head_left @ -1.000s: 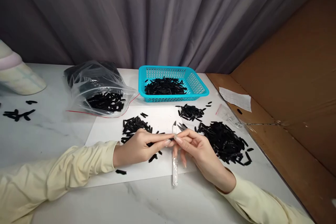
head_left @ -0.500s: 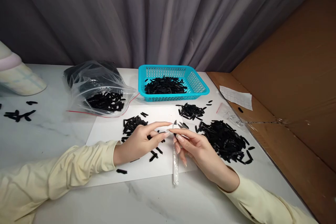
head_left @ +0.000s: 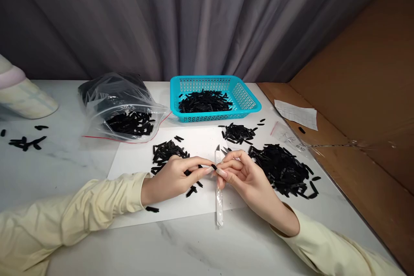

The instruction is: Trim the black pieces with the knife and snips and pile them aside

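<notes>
While the left hand [head_left: 174,179] and right hand [head_left: 250,181], both nearly closed, pinch a short black strip [head_left: 214,167] between their fingertips, its long axis slants from upper left to lower right. Beneath, the right fingers partly cover a white-handled knife [head_left: 219,207], blade pointing away. Black heaps [head_left: 281,170] flank the hands on the worktop [head_left: 181,250]; a blue basket [head_left: 207,116] stands beyond.

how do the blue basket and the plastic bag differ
The blue basket has stiff, perforated walls; the plastic bag is soft and crumpled. The blue basket is coloured, while the plastic bag is see-through with a red line along its edge. Both hold dark black pieces.
</notes>
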{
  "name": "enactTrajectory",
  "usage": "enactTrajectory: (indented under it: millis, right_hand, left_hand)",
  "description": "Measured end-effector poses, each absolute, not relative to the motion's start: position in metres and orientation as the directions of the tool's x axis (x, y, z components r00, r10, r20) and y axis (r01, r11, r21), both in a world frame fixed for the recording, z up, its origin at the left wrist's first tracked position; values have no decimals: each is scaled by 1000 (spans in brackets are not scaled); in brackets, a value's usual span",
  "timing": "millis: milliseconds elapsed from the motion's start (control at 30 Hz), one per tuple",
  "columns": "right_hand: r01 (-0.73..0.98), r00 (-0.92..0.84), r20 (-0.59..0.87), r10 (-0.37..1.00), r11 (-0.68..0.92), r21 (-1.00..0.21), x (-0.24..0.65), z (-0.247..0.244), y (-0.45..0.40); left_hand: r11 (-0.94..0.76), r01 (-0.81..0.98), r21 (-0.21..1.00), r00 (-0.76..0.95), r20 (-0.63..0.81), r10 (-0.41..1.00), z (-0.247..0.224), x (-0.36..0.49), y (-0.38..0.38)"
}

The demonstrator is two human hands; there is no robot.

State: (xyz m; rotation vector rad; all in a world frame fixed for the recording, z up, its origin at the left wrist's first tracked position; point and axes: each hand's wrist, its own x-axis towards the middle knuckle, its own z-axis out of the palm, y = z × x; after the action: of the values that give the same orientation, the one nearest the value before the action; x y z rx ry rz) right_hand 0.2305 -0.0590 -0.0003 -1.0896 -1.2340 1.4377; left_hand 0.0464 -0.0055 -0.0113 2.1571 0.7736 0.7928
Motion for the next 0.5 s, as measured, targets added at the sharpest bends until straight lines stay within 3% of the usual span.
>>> enactTrajectory:
  millis: [500]
  right_hand:
    - [-196, -212, -150, 966, -192, -962, 234, -1, -56]
  left_hand:
    - [-618, 254, 744, 610, 373, 699, -11, 46, -5]
